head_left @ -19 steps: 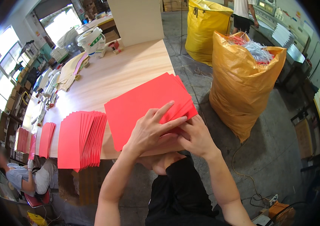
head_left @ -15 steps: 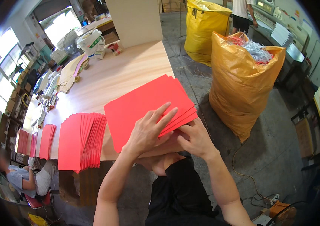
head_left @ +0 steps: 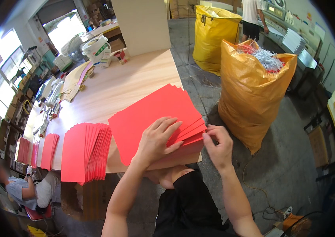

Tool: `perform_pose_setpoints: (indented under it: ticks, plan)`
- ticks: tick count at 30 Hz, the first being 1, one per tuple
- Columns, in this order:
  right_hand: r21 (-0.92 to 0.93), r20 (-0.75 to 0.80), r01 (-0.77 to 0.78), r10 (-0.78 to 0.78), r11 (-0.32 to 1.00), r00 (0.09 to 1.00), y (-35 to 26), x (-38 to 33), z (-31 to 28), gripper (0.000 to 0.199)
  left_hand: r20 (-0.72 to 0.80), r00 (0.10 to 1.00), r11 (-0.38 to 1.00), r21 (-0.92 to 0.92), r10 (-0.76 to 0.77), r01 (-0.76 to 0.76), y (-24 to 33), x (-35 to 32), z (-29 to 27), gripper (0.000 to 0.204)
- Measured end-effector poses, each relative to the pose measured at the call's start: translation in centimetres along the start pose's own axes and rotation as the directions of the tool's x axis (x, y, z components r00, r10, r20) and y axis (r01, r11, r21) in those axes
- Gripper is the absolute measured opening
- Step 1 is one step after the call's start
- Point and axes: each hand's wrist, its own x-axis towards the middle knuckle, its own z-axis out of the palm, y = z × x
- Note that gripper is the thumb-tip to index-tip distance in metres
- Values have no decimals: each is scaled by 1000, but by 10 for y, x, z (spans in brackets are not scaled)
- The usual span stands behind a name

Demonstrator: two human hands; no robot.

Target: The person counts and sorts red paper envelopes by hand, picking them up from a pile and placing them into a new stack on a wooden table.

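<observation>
Right hand [head_left: 219, 147]: right of the centre; thumb and forefinger are bent near each other at the sheets' corner; if they pinch a sheet, I cannot tell.
Left hand [head_left: 155, 141]: at the centre, lying upon the red sheets [head_left: 136, 122], fingers slightly apart, closed around nothing.
Red sheets: middle of the frame, slightly fanned, on the wooden table [head_left: 147, 73].
Red stack [head_left: 74, 152]: lower left, also fanned.
Orange sack [head_left: 254, 93]: upper right, with shredded strips [head_left: 268, 59] inside.
</observation>
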Motion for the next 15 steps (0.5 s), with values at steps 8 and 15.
perform_pose_setpoints:
  ticks: [8,15]
  plan:
    - [-385,359,-10,160,923,920,-27,37,-20,42,78,979,963,-178,-190,201,7,-5,-3,66]
    - [179,228,-260,217,949,949,-27,36,28,37,-22,995,967,-238,-93,85,5,0,-7,53]
